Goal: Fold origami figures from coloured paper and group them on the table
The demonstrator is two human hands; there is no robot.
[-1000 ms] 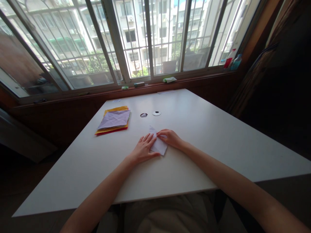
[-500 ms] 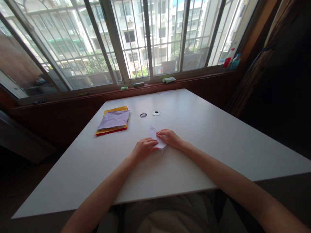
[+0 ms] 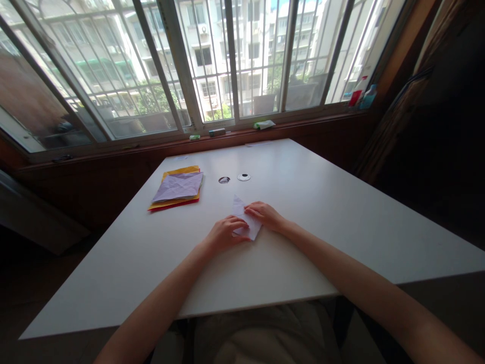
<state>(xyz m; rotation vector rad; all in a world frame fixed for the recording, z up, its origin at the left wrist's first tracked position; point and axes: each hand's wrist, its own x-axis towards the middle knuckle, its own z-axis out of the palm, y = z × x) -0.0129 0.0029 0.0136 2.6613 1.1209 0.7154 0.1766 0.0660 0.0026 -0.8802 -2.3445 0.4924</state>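
Note:
A small folded sheet of pale lilac paper (image 3: 253, 231) lies on the white table (image 3: 288, 263), its narrow point away from me. My left hand (image 3: 226, 231) grips its left and near side, fingertips on top and thumb at the near corner. From the right, my right hand (image 3: 267, 214) holds the paper down near its middle, with the fingers bent and close together. Both hands hide part of the folds.
Left of the hands lies a stack of coloured paper (image 3: 178, 186), lilac over yellow and red. Two round holes, a left hole (image 3: 224, 180) and a right hole (image 3: 244, 177), sit beyond the paper. Small items, including a green-and-white packet (image 3: 264, 124), rest along the windowsill.
My left thumb has moved toward me to the paper's near corner. The near flap now looks flatter, and more of the paper's surface shows. My right hand has barely moved.

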